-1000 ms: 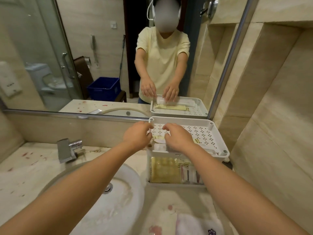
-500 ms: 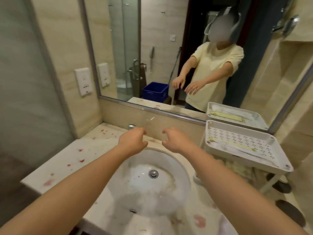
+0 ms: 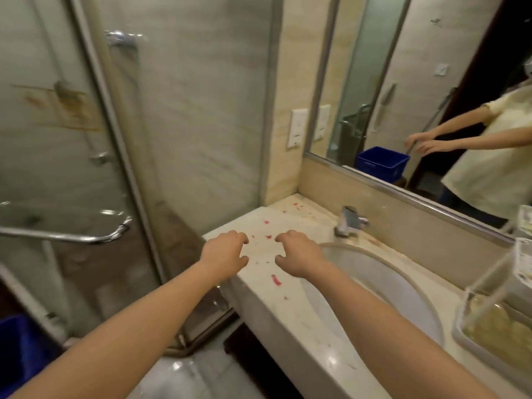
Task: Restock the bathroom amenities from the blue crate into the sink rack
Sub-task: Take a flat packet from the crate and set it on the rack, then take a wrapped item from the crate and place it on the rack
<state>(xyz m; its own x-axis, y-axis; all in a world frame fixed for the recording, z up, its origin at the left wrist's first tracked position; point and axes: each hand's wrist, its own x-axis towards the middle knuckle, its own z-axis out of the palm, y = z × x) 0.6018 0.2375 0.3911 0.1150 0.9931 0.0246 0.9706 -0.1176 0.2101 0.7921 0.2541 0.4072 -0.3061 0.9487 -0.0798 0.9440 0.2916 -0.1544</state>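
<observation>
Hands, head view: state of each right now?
Left hand: open, loosely curled, holds nothing.
Right hand: open, loosely curled, holds nothing.

blue crate, red-flecked counter

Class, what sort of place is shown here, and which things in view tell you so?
Most likely a hotel bathroom: a washbasin with a tap set in a stone counter, a wall mirror above it, and a glass shower door on the left.
</observation>
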